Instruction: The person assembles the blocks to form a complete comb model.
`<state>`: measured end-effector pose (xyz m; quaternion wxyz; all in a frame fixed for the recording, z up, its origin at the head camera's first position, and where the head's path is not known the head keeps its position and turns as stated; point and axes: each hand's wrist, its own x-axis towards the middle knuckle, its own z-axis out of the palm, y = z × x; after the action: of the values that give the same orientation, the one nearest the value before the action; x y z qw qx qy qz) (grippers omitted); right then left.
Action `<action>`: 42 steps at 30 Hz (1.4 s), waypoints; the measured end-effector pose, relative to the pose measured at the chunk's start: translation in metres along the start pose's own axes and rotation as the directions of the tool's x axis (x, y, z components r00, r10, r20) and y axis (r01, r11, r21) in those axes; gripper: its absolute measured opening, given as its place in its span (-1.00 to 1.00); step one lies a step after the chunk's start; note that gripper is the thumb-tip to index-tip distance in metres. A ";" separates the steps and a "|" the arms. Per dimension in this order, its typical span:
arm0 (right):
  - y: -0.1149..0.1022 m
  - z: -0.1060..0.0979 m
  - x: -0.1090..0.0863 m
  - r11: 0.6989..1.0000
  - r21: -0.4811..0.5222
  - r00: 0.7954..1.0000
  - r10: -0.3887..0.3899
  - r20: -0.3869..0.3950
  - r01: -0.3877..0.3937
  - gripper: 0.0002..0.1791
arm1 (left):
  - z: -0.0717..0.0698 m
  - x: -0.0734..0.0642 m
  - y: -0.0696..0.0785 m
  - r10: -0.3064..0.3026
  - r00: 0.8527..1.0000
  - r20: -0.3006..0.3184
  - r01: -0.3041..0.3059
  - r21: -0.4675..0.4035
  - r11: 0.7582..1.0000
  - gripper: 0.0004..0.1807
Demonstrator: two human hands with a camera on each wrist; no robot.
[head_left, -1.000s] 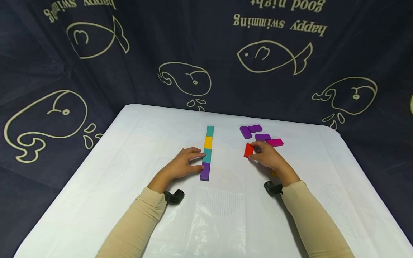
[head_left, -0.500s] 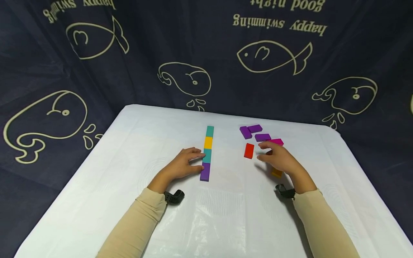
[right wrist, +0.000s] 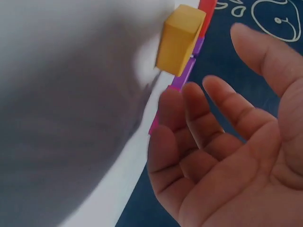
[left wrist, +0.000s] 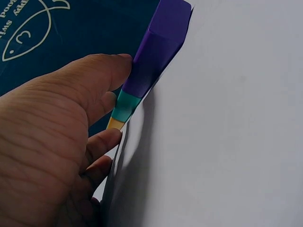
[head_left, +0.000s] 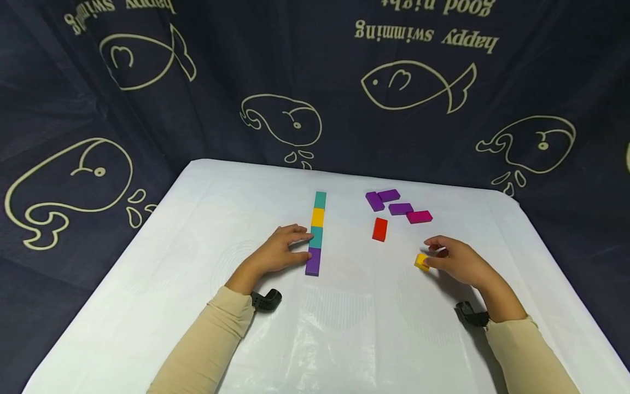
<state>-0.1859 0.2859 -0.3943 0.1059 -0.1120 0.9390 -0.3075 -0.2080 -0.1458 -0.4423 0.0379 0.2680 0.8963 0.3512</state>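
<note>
Lying right of one four-block row (head_left: 317, 236) are six loose blocks (head_left: 401, 209).

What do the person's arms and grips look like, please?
The left sleeve and right sleeve are plain, beige and long. Beyond each sleeve's end, a black, bent device is worn. The left grip and right grip wear no gloves.

From the person's head, one view looks forward and down, far enough back to take in the table (head_left: 339, 355) and dark cloth (head_left: 315, 54). Both wrist views sit close, tipped sideways, facing the fingers (left wrist: 103, 145); the left shares a purple block (left wrist: 158, 49) with it, the right a yellow block (right wrist: 177, 45).
</note>
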 end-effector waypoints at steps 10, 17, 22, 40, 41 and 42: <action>0.010 0.009 -0.006 1.000 0.000 0.999 -0.011 0.052 0.011 -0.66 | 0.000 0.000 0.000 -0.005 1.000 0.006 0.005 0.009 1.000 -0.42; 0.013 0.012 -0.008 0.996 -0.041 0.997 -0.072 0.017 0.073 -0.70 | 0.000 0.000 0.000 -0.006 1.000 0.011 0.006 0.011 1.000 -0.41; 0.013 0.013 -0.008 0.995 -0.041 0.996 -0.090 0.008 0.090 -0.70 | 0.000 0.000 0.000 -0.019 1.000 0.017 0.019 0.006 1.000 -0.41; -0.015 0.013 -0.003 0.986 0.050 0.986 -0.163 0.033 0.162 -0.73 | 0.001 0.000 -0.001 -0.005 1.000 0.000 0.005 0.011 1.000 -0.42; -0.018 0.014 -0.002 0.984 0.054 0.985 -0.172 0.032 0.170 -0.73 | 0.001 0.000 -0.001 -0.002 1.000 -0.002 0.002 0.013 1.000 -0.42; -0.020 0.015 -0.001 0.982 0.058 0.983 -0.181 0.030 0.179 -0.73 | 0.001 0.000 -0.001 0.000 1.000 -0.004 0.000 0.014 1.000 -0.42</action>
<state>-0.1780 0.2619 -0.3941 0.0971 -0.1988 0.9142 -0.3395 -0.2082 -0.1458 -0.4444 0.0343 0.2678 0.8988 0.3452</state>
